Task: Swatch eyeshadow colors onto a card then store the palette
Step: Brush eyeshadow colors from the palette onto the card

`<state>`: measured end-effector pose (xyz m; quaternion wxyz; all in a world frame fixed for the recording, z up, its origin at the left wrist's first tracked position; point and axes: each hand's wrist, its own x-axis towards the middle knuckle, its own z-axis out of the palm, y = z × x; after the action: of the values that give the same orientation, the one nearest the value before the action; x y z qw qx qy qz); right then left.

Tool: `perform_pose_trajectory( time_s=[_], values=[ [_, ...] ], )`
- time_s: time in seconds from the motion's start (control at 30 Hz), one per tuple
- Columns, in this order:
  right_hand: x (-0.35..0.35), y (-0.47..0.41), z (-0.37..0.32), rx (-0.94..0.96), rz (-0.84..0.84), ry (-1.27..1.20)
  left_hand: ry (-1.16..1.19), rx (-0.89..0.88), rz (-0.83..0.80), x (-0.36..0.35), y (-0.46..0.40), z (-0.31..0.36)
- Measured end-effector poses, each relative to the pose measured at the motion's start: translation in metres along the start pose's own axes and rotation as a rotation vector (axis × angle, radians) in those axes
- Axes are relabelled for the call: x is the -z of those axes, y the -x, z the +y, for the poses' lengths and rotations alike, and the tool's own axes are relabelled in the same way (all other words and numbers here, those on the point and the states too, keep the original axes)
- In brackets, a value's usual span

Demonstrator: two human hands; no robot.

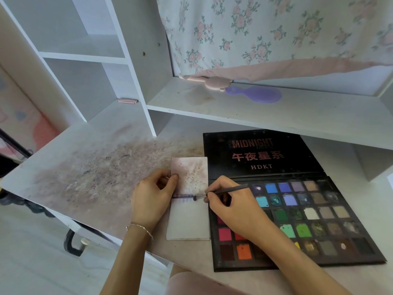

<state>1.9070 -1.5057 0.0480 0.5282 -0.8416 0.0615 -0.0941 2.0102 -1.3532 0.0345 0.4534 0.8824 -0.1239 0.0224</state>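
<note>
Two hands are at work on a white swatch card (188, 220) that lies flat on the desk (89, 177), just to the left of the open eyeshadow palette (297, 220). The left hand (152, 199) pinches the card's left edge between thumb and fingers and holds it down. The right hand (229, 207) has its fingers closed round a thin dark makeup brush (221, 191), pen-fashion, with its wrist lying over the palette's left columns of pans.

What the next stroke turns on is the brush's line. Its long axis runs nearly level, the handle pointing right and slightly up over the blue pans, the bristle tip pointing left and touching the card about halfway up its length. A faint bluish-purple streak (184, 198) lies across the card there, running from the tip toward the left hand. The card's own long axis runs away from the person, so strokes cross its short width. The half above the streak is mottled pink-brown; the half below is bare white and nearer the person, and that is probably where later swatches belong.

For fresh colour the right hand is plainly the nearer, the pans lying directly under and right of it. The palette's lid (261, 154) lies open and tilted back beneath the shelf (255, 109), so storing is not yet begun.
</note>
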Motion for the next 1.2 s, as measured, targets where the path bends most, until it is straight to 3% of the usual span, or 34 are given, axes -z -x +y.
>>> perform_pose_trajectory(
  time_s=[1.2],
  values=[
    [-0.0012,-0.0019,0.0011,0.016,-0.012,0.039,0.007,0.033,0.022,-0.0023,-0.0019,-0.0006]
  ],
)
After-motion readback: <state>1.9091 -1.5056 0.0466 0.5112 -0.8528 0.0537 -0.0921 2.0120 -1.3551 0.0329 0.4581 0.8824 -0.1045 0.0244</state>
